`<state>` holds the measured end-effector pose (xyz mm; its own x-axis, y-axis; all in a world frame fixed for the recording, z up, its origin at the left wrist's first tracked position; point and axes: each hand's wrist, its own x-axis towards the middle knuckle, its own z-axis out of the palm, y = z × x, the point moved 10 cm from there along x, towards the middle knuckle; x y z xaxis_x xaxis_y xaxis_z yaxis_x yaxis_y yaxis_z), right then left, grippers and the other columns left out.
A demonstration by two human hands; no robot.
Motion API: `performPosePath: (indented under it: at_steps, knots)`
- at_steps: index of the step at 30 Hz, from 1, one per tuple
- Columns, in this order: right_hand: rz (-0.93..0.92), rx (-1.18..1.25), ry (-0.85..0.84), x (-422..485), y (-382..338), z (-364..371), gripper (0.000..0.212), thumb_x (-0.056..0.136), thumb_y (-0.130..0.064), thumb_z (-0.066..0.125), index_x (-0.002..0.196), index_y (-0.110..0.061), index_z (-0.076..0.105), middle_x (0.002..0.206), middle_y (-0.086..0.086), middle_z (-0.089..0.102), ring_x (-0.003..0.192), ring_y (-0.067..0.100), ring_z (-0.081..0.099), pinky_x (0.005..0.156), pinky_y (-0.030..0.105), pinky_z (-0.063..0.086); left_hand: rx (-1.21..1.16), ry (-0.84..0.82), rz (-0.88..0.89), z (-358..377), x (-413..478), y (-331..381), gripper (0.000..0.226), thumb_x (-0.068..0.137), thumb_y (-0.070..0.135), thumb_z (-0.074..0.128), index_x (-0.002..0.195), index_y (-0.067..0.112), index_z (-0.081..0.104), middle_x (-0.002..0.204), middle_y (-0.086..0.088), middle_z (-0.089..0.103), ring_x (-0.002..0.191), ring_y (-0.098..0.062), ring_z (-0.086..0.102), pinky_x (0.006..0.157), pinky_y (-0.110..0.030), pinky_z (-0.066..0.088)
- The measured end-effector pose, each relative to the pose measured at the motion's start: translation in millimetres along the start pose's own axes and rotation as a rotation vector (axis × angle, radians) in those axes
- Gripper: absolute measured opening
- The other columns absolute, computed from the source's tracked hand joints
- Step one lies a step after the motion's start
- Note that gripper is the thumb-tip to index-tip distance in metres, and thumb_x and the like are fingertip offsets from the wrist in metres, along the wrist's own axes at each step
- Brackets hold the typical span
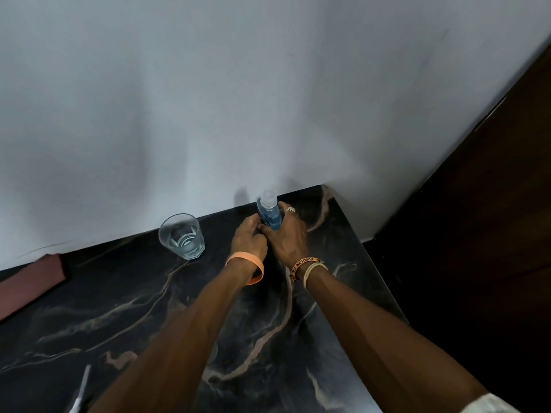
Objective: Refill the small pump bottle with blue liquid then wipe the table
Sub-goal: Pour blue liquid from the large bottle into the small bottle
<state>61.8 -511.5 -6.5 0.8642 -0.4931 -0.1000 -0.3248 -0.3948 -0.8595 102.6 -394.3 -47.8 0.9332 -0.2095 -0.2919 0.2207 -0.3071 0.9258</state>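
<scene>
Gripping blue bottle [269,217]: right hand [288,236] wrapped round; left hand [250,238] curled, apparently touching base.

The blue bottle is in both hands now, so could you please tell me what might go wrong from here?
1. The blue bottle stands near the table's back corner and right edge; a slip of the right hand or left hand could tip it off.
2. The glass beside the left hand seems to hold liquid; an elbow could spill it.
</scene>
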Motion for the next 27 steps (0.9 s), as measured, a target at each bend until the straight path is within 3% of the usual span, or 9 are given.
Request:
performPosePath:
  at_steps: [3, 7, 10, 13, 16, 19, 22, 27]
  knots:
    - [-0.015, 0.005, -0.038, 3.7, 0.9, 6.7, 0.05, 0.084, -0.023, 0.077, 0.129, -0.016, 0.054, 0.125, 0.006, 0.065, 0.115, 0.025, 0.062, 0.088, 0.027, 0.047, -0.056, 0.045, -0.027, -3.5, 4.3, -7.3, 0.063, 0.079, -0.019, 0.039, 0.12, 0.02, 0.066, 0.115, -0.001, 0.07, 0.107, -0.017, 0.065, 0.098, -0.036, 0.053]
    - [-0.043, -0.024, -0.008, -1.4, 0.0, 4.1, 0.037, 0.09, -0.016, 0.07, 0.124, -0.014, 0.056, 0.122, 0.008, 0.065, 0.114, 0.028, 0.063, 0.093, 0.034, 0.053, -0.091, 0.056, -0.024, -6.4, -2.3, -6.1, 0.063, 0.075, -0.021, 0.039, 0.116, 0.017, 0.068, 0.106, 0.002, 0.073, 0.102, -0.013, 0.067, 0.094, -0.033, 0.053]
    - [-0.043, -0.003, 0.005, -20.1, 5.0, -6.0, 0.04, 0.09, -0.016, 0.069, 0.127, -0.016, 0.054, 0.123, 0.006, 0.065, 0.115, 0.025, 0.062, 0.096, 0.037, 0.053, -0.095, 0.04, -0.044, -5.0, -21.1, -3.3, 0.057, 0.078, -0.014, 0.042, 0.102, 0.028, 0.071, 0.102, 0.002, 0.074, 0.096, -0.018, 0.068, 0.089, -0.039, 0.055]
    - [-0.042, 0.004, 0.004, -49.4, 15.5, -24.8, 0.042, 0.091, -0.019, 0.069, 0.13, -0.018, 0.053, 0.125, 0.004, 0.064, 0.117, 0.021, 0.061, 0.096, 0.032, 0.051, -0.083, 0.018, -0.072, 0.0, -47.2, -4.8, 0.045, 0.082, -0.009, 0.045, 0.1, 0.021, 0.073, 0.1, -0.003, 0.073, 0.097, -0.024, 0.067, 0.091, -0.043, 0.055]
    - [-0.03, -0.029, 0.007, -83.3, 28.4, -46.7, 0.046, 0.091, -0.022, 0.07, 0.133, -0.016, 0.053, 0.128, 0.004, 0.063, 0.118, 0.02, 0.061, 0.099, 0.035, 0.052, -0.1, -0.055, -0.113, 14.5, -75.6, -7.8, 0.037, 0.085, -0.01, 0.047, 0.09, 0.018, 0.071, 0.1, -0.012, 0.073, 0.089, -0.022, 0.066, 0.082, -0.037, 0.056]
    - [0.0, -0.077, 0.06, -115.2, 42.0, -70.5, 0.043, 0.087, -0.023, 0.071, 0.127, -0.017, 0.056, 0.118, 0.0, 0.065, 0.108, 0.019, 0.064, 0.089, 0.031, 0.053, -0.138, -0.149, -0.142, 35.2, -105.4, -10.6, 0.039, 0.082, -0.015, 0.045, 0.081, 0.016, 0.068, 0.091, -0.017, 0.071, 0.084, -0.025, 0.063, 0.071, -0.029, 0.049]
    - [0.007, -0.143, 0.114, -141.5, 50.9, -88.4, 0.042, 0.08, -0.026, 0.072, 0.12, -0.019, 0.058, 0.105, -0.004, 0.065, 0.096, 0.019, 0.066, 0.077, 0.026, 0.051, -0.165, -0.21, -0.18, 50.1, -134.6, -20.1, 0.039, 0.078, -0.018, 0.042, 0.081, 0.013, 0.067, 0.084, -0.013, 0.069, 0.08, -0.023, 0.061, 0.074, -0.031, 0.049]
    - [0.027, -0.241, 0.138, -167.1, 67.0, -94.7, 0.048, 0.079, -0.039, 0.076, 0.118, -0.019, 0.057, 0.107, 0.001, 0.07, 0.092, 0.019, 0.068, 0.072, 0.026, 0.051, -0.138, -0.237, -0.207, 55.6, -167.2, -34.7, 0.036, 0.081, -0.015, 0.047, 0.087, 0.015, 0.066, 0.082, -0.006, 0.068, 0.073, -0.016, 0.06, 0.066, -0.025, 0.047]
